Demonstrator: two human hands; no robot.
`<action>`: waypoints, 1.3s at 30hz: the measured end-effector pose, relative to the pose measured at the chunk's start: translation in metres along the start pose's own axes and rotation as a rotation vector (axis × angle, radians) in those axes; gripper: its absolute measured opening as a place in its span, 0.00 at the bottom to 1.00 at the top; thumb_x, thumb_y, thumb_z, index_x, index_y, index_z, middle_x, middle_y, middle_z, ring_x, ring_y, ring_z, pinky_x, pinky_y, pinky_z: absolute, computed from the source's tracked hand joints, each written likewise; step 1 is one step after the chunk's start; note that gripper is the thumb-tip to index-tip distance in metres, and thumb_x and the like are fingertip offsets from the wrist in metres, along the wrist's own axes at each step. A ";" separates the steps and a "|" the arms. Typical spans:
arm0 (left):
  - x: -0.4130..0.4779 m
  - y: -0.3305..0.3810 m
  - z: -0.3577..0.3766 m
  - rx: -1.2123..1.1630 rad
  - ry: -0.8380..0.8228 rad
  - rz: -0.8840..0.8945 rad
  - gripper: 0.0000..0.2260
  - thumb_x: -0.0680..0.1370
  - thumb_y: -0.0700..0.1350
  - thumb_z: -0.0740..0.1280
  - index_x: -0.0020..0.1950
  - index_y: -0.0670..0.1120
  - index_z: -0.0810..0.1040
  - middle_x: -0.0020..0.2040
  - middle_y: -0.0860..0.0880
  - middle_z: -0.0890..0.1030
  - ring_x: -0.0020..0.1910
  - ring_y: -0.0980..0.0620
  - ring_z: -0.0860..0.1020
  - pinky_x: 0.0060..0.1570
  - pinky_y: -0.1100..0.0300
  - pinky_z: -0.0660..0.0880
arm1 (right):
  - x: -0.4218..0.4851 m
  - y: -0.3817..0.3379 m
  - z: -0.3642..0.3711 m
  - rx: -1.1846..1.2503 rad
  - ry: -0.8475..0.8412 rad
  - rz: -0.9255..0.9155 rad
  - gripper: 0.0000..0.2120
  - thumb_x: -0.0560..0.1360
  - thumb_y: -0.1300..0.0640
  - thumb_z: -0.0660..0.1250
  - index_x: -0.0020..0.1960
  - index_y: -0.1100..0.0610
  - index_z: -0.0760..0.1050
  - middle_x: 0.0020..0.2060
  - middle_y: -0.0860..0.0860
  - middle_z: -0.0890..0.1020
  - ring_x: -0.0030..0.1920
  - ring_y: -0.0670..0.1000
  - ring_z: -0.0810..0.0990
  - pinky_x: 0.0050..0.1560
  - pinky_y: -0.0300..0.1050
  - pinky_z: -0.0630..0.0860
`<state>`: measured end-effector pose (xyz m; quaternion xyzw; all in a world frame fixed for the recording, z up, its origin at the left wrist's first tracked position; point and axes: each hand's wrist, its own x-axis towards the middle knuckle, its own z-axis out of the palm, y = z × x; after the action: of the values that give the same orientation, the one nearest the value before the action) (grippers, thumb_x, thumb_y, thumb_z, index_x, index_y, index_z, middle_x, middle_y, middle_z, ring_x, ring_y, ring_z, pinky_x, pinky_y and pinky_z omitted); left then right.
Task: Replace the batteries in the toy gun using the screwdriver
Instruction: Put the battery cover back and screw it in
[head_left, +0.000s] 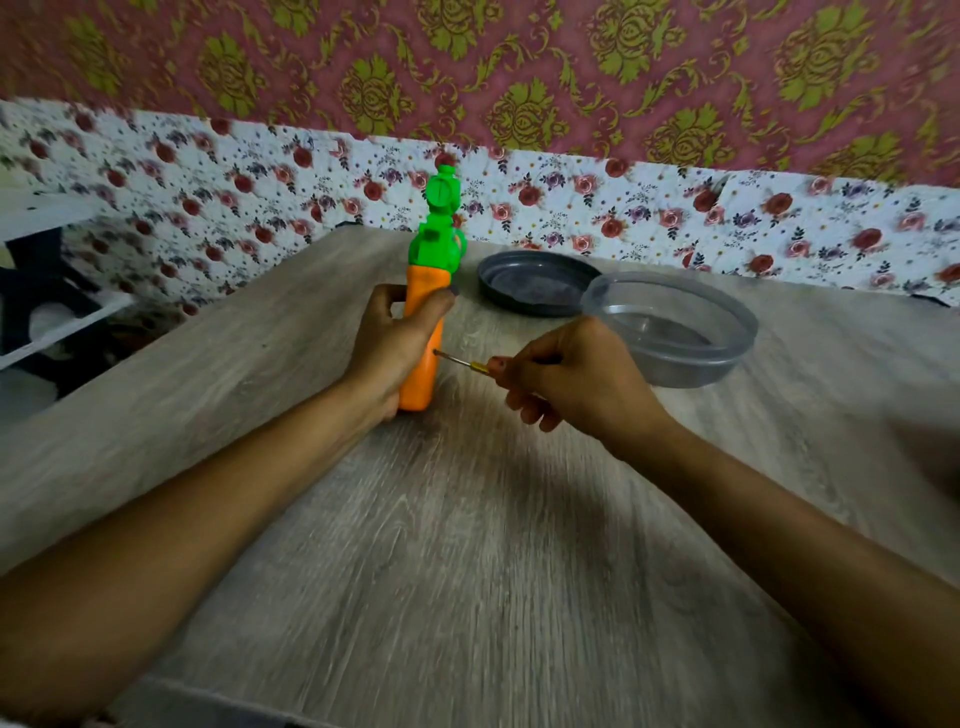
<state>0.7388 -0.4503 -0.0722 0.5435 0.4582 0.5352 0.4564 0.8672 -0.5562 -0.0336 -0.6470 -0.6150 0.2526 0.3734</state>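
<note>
The toy gun has an orange body and a green top, and it stands upright on the wooden table. My left hand wraps around its orange lower part from the left. My right hand grips a small screwdriver with a yellow handle. Its metal tip points left and sits right at the orange body's right side. No batteries are in sight.
A dark grey round lid lies behind the gun to the right. A clear round plastic container stands just right of it, near my right hand. The wooden table ends at a floral wall; dark furniture stands left.
</note>
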 end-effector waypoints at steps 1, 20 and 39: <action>0.000 0.000 0.000 -0.007 0.000 -0.006 0.08 0.73 0.52 0.68 0.44 0.53 0.69 0.41 0.52 0.74 0.42 0.53 0.74 0.42 0.57 0.70 | 0.000 0.000 0.001 0.047 -0.037 0.041 0.12 0.74 0.54 0.66 0.41 0.63 0.80 0.31 0.56 0.82 0.28 0.50 0.78 0.28 0.39 0.76; 0.012 0.015 -0.021 0.120 -0.146 -0.111 0.19 0.72 0.54 0.69 0.57 0.45 0.73 0.44 0.48 0.77 0.40 0.53 0.76 0.38 0.60 0.71 | 0.010 0.038 -0.015 -0.766 0.078 -0.163 0.15 0.75 0.49 0.63 0.57 0.56 0.74 0.54 0.55 0.77 0.52 0.52 0.77 0.51 0.45 0.74; 0.037 0.043 -0.096 0.389 -0.220 -0.292 0.08 0.75 0.44 0.68 0.51 0.43 0.72 0.33 0.43 0.78 0.19 0.56 0.77 0.21 0.66 0.75 | 0.043 -0.011 0.091 -0.094 0.033 -0.262 0.28 0.62 0.56 0.75 0.61 0.55 0.74 0.53 0.56 0.81 0.50 0.54 0.80 0.54 0.51 0.77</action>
<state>0.6430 -0.4206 -0.0229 0.6040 0.5737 0.3032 0.4627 0.7938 -0.4987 -0.0732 -0.5821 -0.6990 0.1619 0.3825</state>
